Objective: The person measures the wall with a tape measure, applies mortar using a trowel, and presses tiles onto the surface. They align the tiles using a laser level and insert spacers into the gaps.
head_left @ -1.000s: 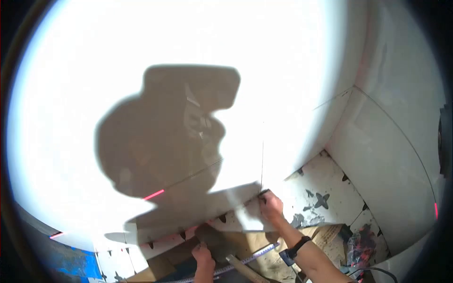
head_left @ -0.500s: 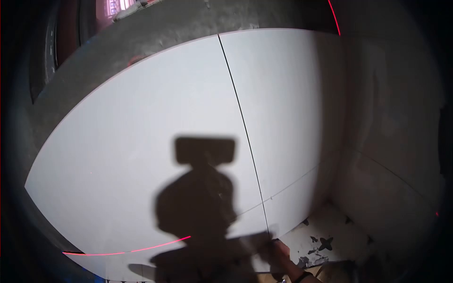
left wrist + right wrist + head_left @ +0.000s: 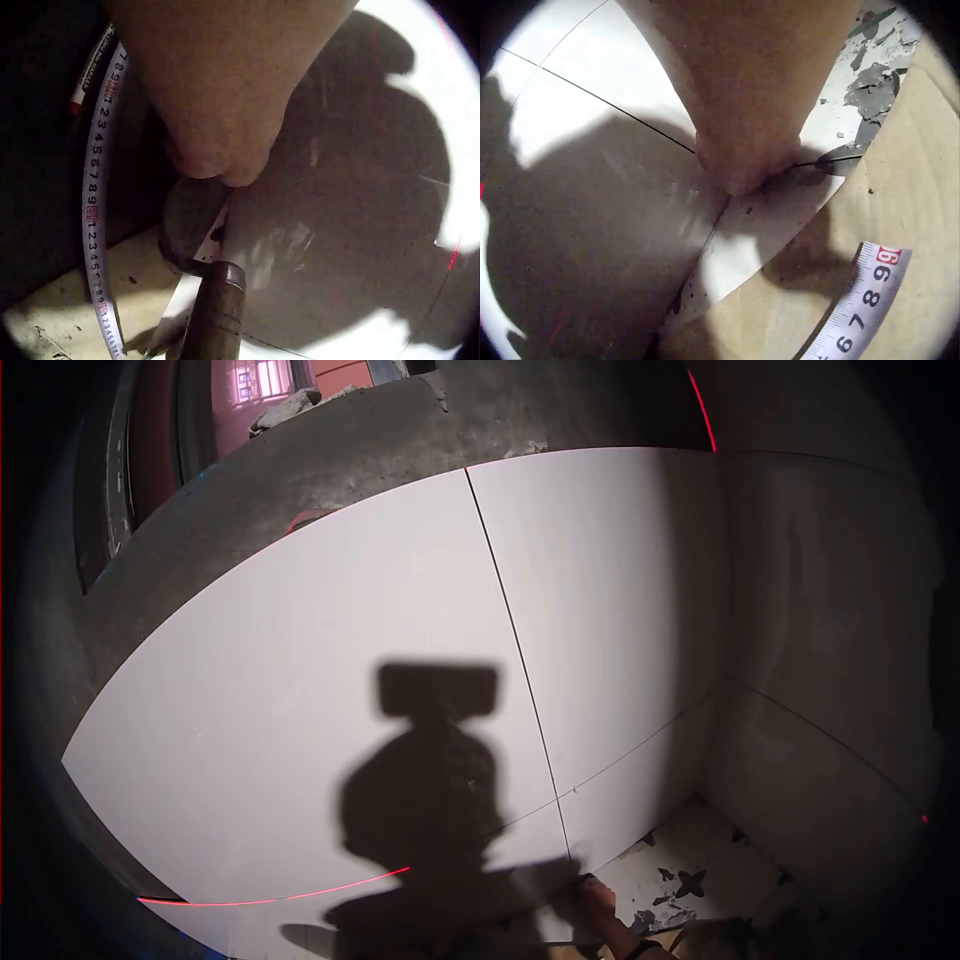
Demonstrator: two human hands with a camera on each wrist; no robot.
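Observation:
In the head view my right hand (image 3: pixel 600 908) is at the foot of the white wall panels (image 3: pixel 330 620), by the dark vertical joint (image 3: pixel 520 650), its curled fingers on a small dark object (image 3: pixel 584 879). The right wrist view shows the back of this hand (image 3: pixel 742 135) low against the panel; its fingertips are hidden. My left hand (image 3: pixel 217 112), seen only in the left wrist view, is directly above a rounded metal blade (image 3: pixel 187 225) with a wooden handle (image 3: pixel 214 315). Its fingers are mostly hidden, so whether it grips the blade is unclear.
A measuring tape (image 3: pixel 94 187) and a marker (image 3: pixel 91 67) lie beside the left hand. The tape (image 3: pixel 859 311) also rests on brown board (image 3: pixel 922 180) near the right hand. Grey patches (image 3: pixel 690 882) mark the floor; a side wall (image 3: pixel 830 660) stands right.
The head view has tilted upward, bringing in the panels' upper edge and a window. My left hand has left that view, while my right hand stays at the joint's lower end.

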